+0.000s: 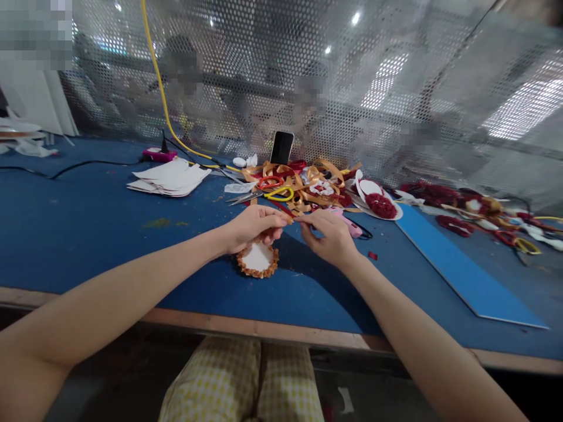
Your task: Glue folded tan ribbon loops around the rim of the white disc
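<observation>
My left hand (258, 227) is closed in a pinch on a small piece of gold ribbon (290, 220), held just above the table. From the other side, my right hand (331, 235) pinches the same ribbon between thumb and finger. Below my left hand lies a white disc edged with ruffled gold ribbon (258, 259), its upper part hidden by the fingers. Behind my right hand a pink glue gun (350, 225) is partly covered. Yellow-handled scissors (278, 194) lie just beyond both hands.
A heap of gold and red ribbons (303, 181) lies before a propped phone (282, 146). White paper pieces (169, 177) sit left; a bright blue board (461, 269) lies right. A yellow cable (159, 82) hangs by the perforated metal screen (264, 70).
</observation>
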`<state>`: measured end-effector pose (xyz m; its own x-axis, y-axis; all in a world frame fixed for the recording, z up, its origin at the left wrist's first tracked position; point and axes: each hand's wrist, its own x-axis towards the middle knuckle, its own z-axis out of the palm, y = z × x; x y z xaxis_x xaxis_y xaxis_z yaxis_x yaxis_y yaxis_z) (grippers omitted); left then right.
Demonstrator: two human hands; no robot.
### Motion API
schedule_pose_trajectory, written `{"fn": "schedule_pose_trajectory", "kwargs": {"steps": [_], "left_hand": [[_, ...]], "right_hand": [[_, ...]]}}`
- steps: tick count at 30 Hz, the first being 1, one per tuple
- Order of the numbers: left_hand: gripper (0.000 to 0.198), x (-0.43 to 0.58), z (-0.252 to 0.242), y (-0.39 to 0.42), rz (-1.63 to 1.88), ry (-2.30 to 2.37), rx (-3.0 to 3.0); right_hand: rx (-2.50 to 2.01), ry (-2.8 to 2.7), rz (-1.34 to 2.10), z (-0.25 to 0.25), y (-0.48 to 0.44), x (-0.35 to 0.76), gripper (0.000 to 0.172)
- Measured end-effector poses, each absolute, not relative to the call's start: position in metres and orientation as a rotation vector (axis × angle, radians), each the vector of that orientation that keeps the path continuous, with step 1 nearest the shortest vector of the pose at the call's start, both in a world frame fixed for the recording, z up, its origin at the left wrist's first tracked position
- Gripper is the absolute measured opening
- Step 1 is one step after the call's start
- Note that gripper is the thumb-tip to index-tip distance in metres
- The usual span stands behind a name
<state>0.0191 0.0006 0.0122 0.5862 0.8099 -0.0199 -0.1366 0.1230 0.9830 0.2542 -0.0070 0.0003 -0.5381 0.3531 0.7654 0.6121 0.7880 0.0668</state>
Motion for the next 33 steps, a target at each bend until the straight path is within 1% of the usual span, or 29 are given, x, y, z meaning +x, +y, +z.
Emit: {"fn": "schedule_pose_trajectory", "kwargs": {"steps": [6, 12, 14, 17, 18, 21, 22, 24, 27, 29, 33], "left_hand": [[0.036, 0.018, 0.009, -0.002, 0.774, 0.599, 1.368], [0.041, 0.016, 0.009, -0.002, 0.828, 0.573, 1.381], [0.040, 0.015, 0.009, -0.002, 0.809, 0.572, 1.391], [0.038, 0.014, 0.009, -0.002, 0.792, 0.588, 1.405], [0.039, 0.014, 0.010, -0.002, 0.788, 0.596, 1.408], [0.039, 0.014, 0.013, -0.005, 0.734, 0.616, 1.434], [0.038, 0.014, 0.014, -0.006, 0.711, 0.617, 1.445], [0.036, 0.014, 0.015, -0.007, 0.678, 0.619, 1.465], [0.032, 0.014, 0.016, -0.009, 0.666, 0.632, 1.489], [0.029, 0.015, 0.016, -0.009, 0.665, 0.640, 1.497], [0.024, 0.017, 0.016, -0.009, 0.671, 0.638, 1.496]], "right_hand": [[-0.705, -2.195, -0.441, 0.000, -0.009, 0.253, 0.023], [-0.664, -2.181, -0.466, 0.004, -0.011, 0.251, 0.021], [-0.670, -2.161, -0.390, 0.004, -0.014, 0.250, 0.020], [-0.701, -2.135, -0.107, 0.004, -0.021, 0.246, 0.020], [-0.704, -2.129, 0.001, 0.004, -0.023, 0.245, 0.026], [-0.686, -2.121, 0.213, 0.004, -0.028, 0.241, 0.053], [-0.668, -2.126, 0.234, 0.005, -0.029, 0.240, 0.056], [-0.610, -2.132, 0.230, 0.005, -0.028, 0.238, 0.050], [-0.529, -2.111, 0.197, 0.006, -0.025, 0.238, 0.033], [-0.529, -2.083, 0.190, 0.006, -0.025, 0.237, 0.026], [-0.533, -2.033, 0.208, 0.007, -0.025, 0.236, 0.020]]}}
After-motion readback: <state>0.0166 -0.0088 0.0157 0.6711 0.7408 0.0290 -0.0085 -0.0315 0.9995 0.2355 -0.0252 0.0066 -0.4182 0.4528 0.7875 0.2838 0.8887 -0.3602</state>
